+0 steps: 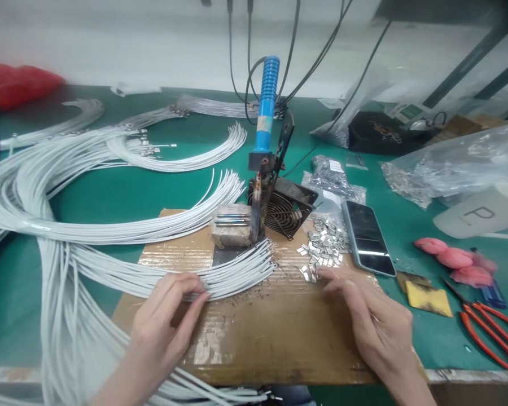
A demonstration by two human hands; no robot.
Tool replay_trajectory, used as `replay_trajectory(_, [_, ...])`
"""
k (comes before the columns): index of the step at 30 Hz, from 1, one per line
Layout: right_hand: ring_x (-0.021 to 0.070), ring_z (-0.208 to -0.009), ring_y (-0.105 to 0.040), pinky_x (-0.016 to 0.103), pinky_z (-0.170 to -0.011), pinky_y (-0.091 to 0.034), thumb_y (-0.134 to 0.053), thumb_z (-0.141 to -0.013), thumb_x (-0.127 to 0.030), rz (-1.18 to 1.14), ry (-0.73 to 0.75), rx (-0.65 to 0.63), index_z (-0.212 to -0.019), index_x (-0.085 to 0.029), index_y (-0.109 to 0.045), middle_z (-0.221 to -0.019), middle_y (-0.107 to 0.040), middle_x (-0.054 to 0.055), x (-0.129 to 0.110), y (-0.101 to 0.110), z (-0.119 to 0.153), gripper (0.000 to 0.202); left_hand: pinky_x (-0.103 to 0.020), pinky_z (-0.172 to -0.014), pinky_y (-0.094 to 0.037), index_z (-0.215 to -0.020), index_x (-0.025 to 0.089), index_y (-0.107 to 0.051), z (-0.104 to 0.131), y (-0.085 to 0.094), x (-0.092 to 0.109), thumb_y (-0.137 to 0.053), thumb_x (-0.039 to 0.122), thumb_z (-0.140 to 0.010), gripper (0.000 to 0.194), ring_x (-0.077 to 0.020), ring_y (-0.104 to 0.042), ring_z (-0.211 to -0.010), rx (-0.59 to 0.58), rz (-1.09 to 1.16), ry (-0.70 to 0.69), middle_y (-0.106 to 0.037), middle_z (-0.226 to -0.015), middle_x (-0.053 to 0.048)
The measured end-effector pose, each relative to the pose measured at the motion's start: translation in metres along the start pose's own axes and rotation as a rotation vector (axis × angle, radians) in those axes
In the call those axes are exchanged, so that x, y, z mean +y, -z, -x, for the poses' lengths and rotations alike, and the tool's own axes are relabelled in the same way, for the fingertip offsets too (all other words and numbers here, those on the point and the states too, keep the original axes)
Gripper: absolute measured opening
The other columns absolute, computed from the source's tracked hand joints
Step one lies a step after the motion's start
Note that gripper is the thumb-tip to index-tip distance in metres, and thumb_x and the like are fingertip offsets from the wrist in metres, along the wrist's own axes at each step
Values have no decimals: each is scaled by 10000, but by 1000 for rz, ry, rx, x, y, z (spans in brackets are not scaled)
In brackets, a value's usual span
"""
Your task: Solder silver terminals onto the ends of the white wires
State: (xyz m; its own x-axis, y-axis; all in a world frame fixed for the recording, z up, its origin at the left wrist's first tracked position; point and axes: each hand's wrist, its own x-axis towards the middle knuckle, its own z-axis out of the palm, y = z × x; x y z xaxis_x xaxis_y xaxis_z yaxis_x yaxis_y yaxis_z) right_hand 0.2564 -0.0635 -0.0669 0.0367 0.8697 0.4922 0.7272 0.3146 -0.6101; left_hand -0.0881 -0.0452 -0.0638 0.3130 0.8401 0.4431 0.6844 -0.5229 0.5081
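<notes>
My left hand (169, 316) has its thumb and fingers brought together at the lower edge of a bundle of white cables (232, 276); whatever is between the fingertips is too small to make out. On the right, my right hand (372, 316) reaches over the brown cardboard (279, 338), its fingertips at a pile of small metal clips (328, 242). Its thumb is apart from the index finger. Behind the cable ends stands a blue-handled soldering iron (266, 107), pointing down beside a block (232, 225) with shiny metal strips on top.
More white cables (46, 180) cover the left side. A small fan (285, 208) stands behind the clips. To the right are a phone (370, 239), a yellow sponge (428, 298), pink lumps (455, 257), red-handled scissors (491, 332), a white cup (482, 211) and plastic bags (461, 158).
</notes>
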Motion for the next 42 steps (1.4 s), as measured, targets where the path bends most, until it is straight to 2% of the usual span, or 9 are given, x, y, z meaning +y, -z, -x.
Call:
replay_trajectory(6, [226,-919,-812,316,-854,-587,-448,-1116,-310,-4,-192,206,-851,-225,-783,-920,-847,35,5,1,15,435,-255,-659,-508,-1059,260,-559,2,4,6,-565,114,-1046,146,-156,-678,-720,-123,99,43,-686,-871,13])
replay_trajectory(13, [238,-832,-828,325,-792,-633,-491,-1090,-371,0,-150,118,-793,-257,-799,-841,-848,29,4,5,11,443,-236,-672,-524,-1015,250,-569,3,9,20,-543,50,-1025,202,-146,-674,-740,-326,153,-10,-679,-860,13])
replay_trajectory(17, [243,-801,-831,333,-780,-642,-508,-1079,-381,49,-124,124,-812,-250,-804,-818,-844,34,2,6,13,419,-258,-661,-519,-1058,227,-561,1,2,22,-518,35,-1034,199,-156,-651,-739,-259,153,-80,-671,-853,-8])
replay_trajectory(20, [242,-756,-826,331,-756,-646,-520,-1069,-385,73,-124,143,-763,-244,-779,-786,-836,40,-2,5,9,425,-315,-778,-531,-1120,213,-564,0,-6,21,-562,-2,-1012,241,-181,-647,-835,-131,95,-135,-684,-921,-35])
replay_trajectory(24, [232,-646,-800,320,-677,-640,-522,-1059,-398,84,-122,171,-682,-251,-755,-707,-814,37,-9,4,1,467,-500,-1008,-472,-1177,190,-597,-4,-13,17,-685,49,-973,263,-325,-586,-1190,5,-100,-88,-601,-1293,-173])
replay_trajectory(27, [229,-610,-786,317,-642,-633,-531,-1048,-444,91,-127,187,-656,-255,-747,-671,-802,36,-11,4,-1,486,-651,-1074,-415,-1427,128,-496,-8,-12,15,-750,246,-969,537,-451,-455,-1356,-46,-178,27,-464,-1480,-276])
replay_trajectory(29, [227,-617,-787,314,-656,-634,-538,-1039,-474,91,-138,188,-651,-258,-736,-684,-806,35,-11,4,0,487,-668,-1046,-434,-1500,112,-431,-11,-11,14,-751,333,-969,658,-446,-473,-1307,-128,-160,90,-492,-1438,-265])
replay_trajectory(35, [234,-642,-780,324,-685,-608,-539,-1028,-541,65,-204,176,-648,-263,-761,-694,-805,24,-4,1,5,521,-438,-864,-528,-1119,211,-615,-16,-6,14,-693,267,-1002,151,-288,-569,-1030,-263,-6,113,-583,-1070,-73])
replay_trajectory(42, [192,-665,-770,297,-711,-609,-498,-1076,-509,-47,-324,143,-785,-229,-812,-739,-816,42,1,1,10,511,-452,-902,-514,-1170,196,-600,-26,-10,14,-619,280,-1046,150,-295,-589,-1067,-254,8,150,-616,-1101,-88])
